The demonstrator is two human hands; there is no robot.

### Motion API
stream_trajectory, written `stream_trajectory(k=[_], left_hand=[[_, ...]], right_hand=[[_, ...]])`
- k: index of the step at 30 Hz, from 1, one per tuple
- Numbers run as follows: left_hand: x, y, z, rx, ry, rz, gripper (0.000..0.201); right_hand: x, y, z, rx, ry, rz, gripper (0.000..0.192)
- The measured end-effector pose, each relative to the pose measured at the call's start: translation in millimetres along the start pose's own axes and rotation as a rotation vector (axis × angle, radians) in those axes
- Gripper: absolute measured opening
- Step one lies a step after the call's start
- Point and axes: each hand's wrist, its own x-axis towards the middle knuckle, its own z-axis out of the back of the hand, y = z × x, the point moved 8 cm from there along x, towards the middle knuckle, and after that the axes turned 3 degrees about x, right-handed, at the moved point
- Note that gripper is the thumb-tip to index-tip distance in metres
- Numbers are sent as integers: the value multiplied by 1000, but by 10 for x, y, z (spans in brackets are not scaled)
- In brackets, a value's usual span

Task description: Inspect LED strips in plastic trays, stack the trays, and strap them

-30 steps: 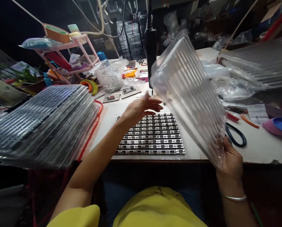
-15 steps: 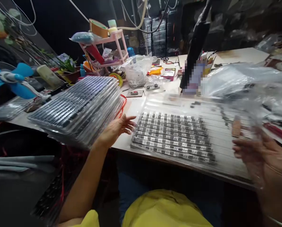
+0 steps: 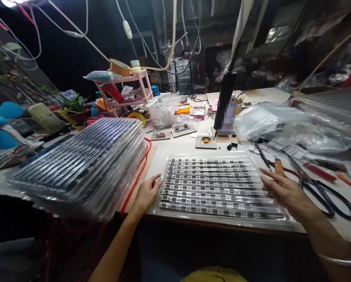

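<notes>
The clear tray (image 3: 219, 188) lies flat on the white table (image 3: 310, 219) right at the near edge, directly in front of us, and we see its long axis running left to right, with rows of small metal parts following that same line. We count about ten rows, though the far ones blur together. Our left hand (image 3: 146, 194) rests against the tray's left end, fingers loosely together and curled, gripping nothing. Our right hand (image 3: 284, 190) lies on the tray's right end, fingers stretched out and slightly spread, palm down, also gripping nothing. So the tray sits between our two hands, each about equally close. To the left, just beside it, we see one tall stack of trays (image 3: 81, 164), tilted. To the right lie one pair of scissors (image 3: 328, 196) and crumpled plastic bags (image 3: 281, 121).
</notes>
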Motion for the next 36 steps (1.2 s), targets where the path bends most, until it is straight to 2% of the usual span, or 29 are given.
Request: stream_trajectory(k=[3,6,9,11,15,17,19,22,25,28,31,33,34,36], left_hand=[[-14,26,-8,88,13,-4,64],[-10,17,47,145,-71,-54,68],[3,-41,45,151,-126,-153,69],[-1,-95,-18,178,-112,-251,64],[-55,-111,-242,266,-7,-436,52],[-88,-59,-319,322,-7,-460,50],[-124,-20,-351,385,-59,-451,53],[-170,-50,-390,452,-112,-424,57],[-184,-152,-383,459,-116,-395,59],[-230,-218,-266,394,-60,-371,58],[-434,-225,-130,291,101,-447,50],[-644,-178,-88,279,207,-524,51],[-743,-137,-79,298,226,-553,53],[-888,-45,-76,345,174,-585,57]], right_hand=[[24,6,-4,-257,43,35,56],[37,113,-44,-550,17,172,42],[66,196,-128,-707,-28,259,40],[73,244,-226,-766,-24,328,39],[52,268,-414,-936,-25,452,43],[42,236,-521,-1044,8,508,49],[50,179,-624,-1138,67,537,55],[88,130,-712,-1245,90,548,56],[96,165,-709,-1186,71,591,54],[18,192,-561,-969,82,649,52],[-182,144,-313,-775,186,697,51],[-368,78,-142,-734,282,691,52],[-474,41,-74,-743,332,681,54],[-698,-22,16,-784,418,666,61]])
